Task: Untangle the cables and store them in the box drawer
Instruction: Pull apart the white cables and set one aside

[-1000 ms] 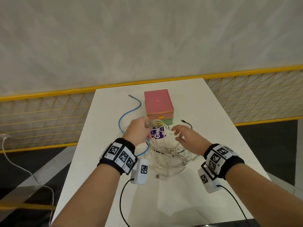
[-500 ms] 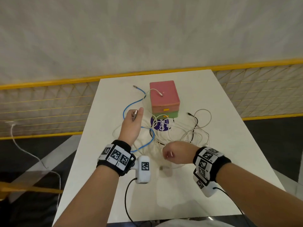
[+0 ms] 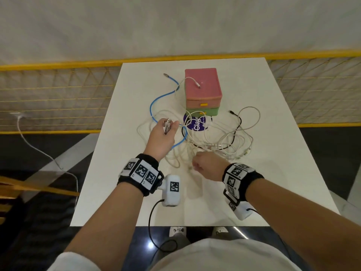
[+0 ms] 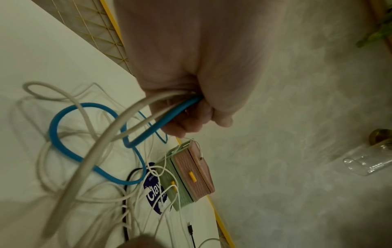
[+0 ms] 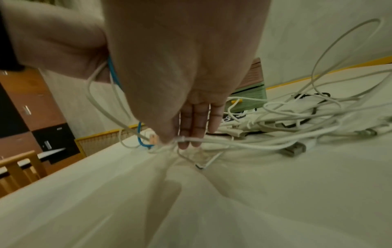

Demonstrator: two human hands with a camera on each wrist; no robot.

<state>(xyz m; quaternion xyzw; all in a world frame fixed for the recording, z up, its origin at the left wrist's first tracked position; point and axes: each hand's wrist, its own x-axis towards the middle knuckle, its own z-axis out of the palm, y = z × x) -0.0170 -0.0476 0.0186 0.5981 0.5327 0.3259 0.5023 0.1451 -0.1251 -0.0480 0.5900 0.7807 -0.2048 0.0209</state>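
Note:
A tangle of white cables [image 3: 224, 142] lies on the white table [image 3: 273, 182] in front of the box [image 3: 203, 89], which has a pink drawer over a green one, both closed. A blue cable [image 3: 156, 102] and a black cable [image 3: 239, 122] run through the tangle. One white cable end rests on the box top. My left hand [image 3: 167, 128] is raised left of the box and grips several cable ends; the left wrist view shows the left hand [image 4: 197, 117] curled round the blue cable [image 4: 84, 161] and white ones. My right hand [image 3: 197, 166] pinches a white cable [image 5: 212, 140] near the table.
A purple round sticker [image 3: 196, 124] lies on the table under the cables, just in front of the box. A yellow mesh railing [image 3: 58, 98] runs behind the table on both sides. The table's near edge is close to my body.
My right hand has drawn back toward me from the tangle, holding a white cable, and the cables have spread out across the table. My left hand has moved left, still holding cable ends.

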